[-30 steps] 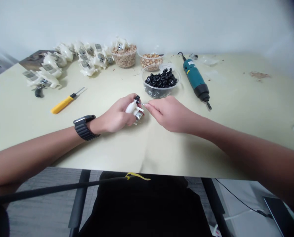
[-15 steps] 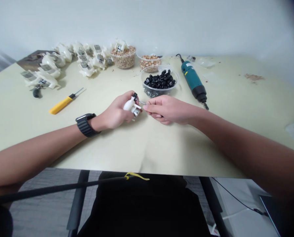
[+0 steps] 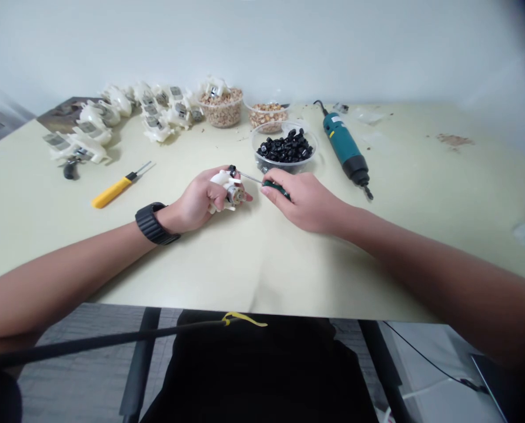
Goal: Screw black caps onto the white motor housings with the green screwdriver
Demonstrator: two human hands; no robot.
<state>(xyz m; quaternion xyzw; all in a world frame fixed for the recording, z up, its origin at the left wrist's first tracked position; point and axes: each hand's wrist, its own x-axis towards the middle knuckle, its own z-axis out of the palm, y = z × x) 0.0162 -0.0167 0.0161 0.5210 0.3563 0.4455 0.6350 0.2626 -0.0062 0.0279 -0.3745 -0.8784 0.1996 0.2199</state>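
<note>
White motor housing [image 3: 221, 183] sits in our left hand [image 3: 196, 202], just above the table [image 3: 244, 264], its long axis slanting from seven o'clock up to one, where the black end piece [image 3: 232, 170] points. Its round metal motor [image 3: 236, 195] faces four o'clock. We curl the left thumb and fingers firmly round the body. Our right hand [image 3: 308, 201] is closed on the green-handled screwdriver [image 3: 276, 189], whose shaft points to ten o'clock at the black end piece; we cannot tell whether the tip touches.

Outward from the housing, we have the bowl of black parts [image 3: 284, 147] at two o'clock, the yellow-handled tool [image 3: 112, 192] at nine, more white housings [image 3: 156, 117] between ten and eleven, the large tub of tan bits [image 3: 221, 111] at twelve and the smaller tub [image 3: 268, 117] at one. Between two and three lies the teal power tool [image 3: 345, 147]; we cannot read its pale label [image 3: 336, 120].
</note>
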